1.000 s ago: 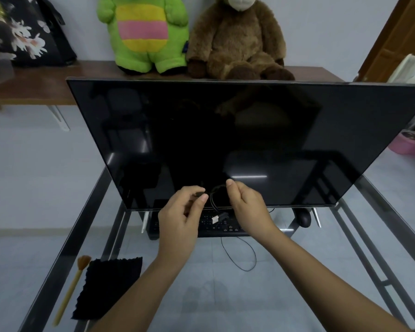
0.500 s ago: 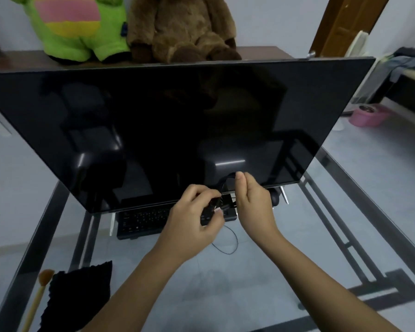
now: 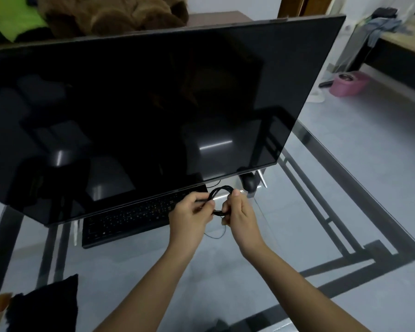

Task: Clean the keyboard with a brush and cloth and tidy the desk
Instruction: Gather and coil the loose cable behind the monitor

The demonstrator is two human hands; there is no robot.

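A black keyboard (image 3: pixel 130 218) lies on the glass desk (image 3: pixel 321 212), partly under the lower edge of a large dark monitor (image 3: pixel 141 111). A thin black cable (image 3: pixel 219 191) is looped into a small coil just right of the keyboard. My left hand (image 3: pixel 189 215) pinches one side of the coil and my right hand (image 3: pixel 241 212) grips the other side, thumb up. A loose length of cable trails on the glass below the hands. A black cloth (image 3: pixel 46 305) lies at the desk's front left, with a brush (image 3: pixel 0 307) beside it at the frame edge.
A black mouse (image 3: pixel 249 182) sits under the monitor's right corner by a silver stand foot. Plush toys (image 3: pixel 106 13) sit on a shelf behind the monitor. A pink bowl (image 3: pixel 349 83) stands on the floor at right. The desk's dark metal frame shows through the glass.
The view has swung right and down. My hands have drawn closer together and the cable is now gathered into a tighter coil between them.
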